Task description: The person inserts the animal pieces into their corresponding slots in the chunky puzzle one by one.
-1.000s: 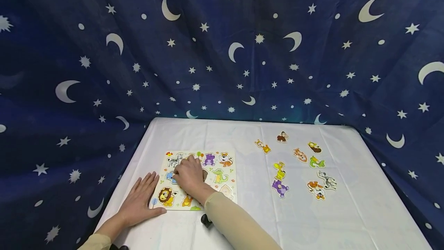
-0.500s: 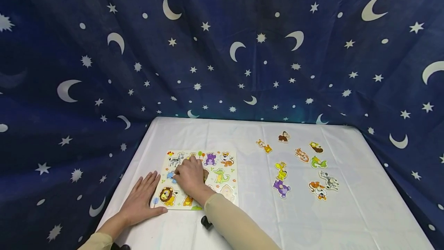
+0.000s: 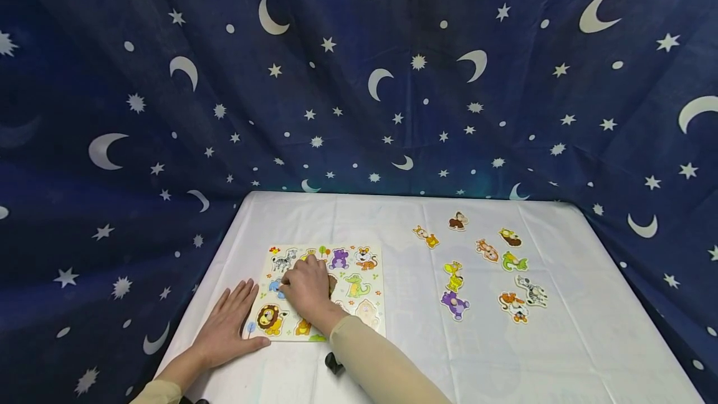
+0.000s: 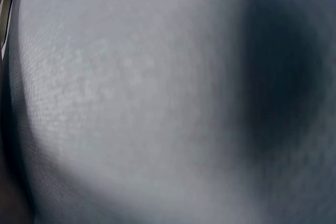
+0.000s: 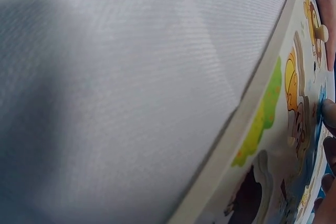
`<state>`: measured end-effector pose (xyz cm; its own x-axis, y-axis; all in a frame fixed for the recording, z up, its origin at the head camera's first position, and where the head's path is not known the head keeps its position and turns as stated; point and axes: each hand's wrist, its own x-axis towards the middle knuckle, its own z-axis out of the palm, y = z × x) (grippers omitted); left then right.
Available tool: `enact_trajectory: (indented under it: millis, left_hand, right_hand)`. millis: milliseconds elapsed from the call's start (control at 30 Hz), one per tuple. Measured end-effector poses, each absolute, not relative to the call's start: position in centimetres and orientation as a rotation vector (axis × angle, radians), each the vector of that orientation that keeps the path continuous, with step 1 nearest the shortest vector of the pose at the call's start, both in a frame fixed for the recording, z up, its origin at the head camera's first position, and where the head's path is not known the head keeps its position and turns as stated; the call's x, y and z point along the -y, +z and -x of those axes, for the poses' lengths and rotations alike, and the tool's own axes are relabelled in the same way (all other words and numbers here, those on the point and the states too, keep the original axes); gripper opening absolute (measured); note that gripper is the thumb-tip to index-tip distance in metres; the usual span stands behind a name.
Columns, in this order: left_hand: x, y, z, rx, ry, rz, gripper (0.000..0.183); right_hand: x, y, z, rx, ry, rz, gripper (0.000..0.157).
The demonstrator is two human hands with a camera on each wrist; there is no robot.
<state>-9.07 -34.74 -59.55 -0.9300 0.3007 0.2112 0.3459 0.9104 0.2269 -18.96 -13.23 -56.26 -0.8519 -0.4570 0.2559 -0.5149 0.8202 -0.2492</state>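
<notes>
A flat animal puzzle board lies on the white-covered table at left of centre. My left hand rests with fingers extended along the board's left edge, thumb at the near corner. Over the board's middle, my right hand has its fingertips on a blue elephant piece, pinching it; the hand hides much of that piece. In the right wrist view, fingers meet the blue shape. A lion piece with a knob sits at the near left of the board. The left wrist view is mostly blurred cloth.
Loose animal pieces lie to the right, among them a purple hippo, a giraffe, a zebra, a tiger and a crocodile. A small black object is by my right sleeve. A starry curtain hangs behind.
</notes>
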Motion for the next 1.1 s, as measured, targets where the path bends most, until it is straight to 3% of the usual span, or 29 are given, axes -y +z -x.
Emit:
enact_trajectory:
  millis: [733,1100]
  left_hand:
    - [35.1,-60.1,9.1,2.884,-0.379,0.508,0.118]
    - [34.7,-59.7,9.0,2.889,-0.396,0.493,0.118]
  right_hand:
    - [12.8,-56.0,19.0,2.821,0.444,-0.835,0.017]
    - [8.1,-53.5,21.5,2.787,0.615,-0.904,0.023]
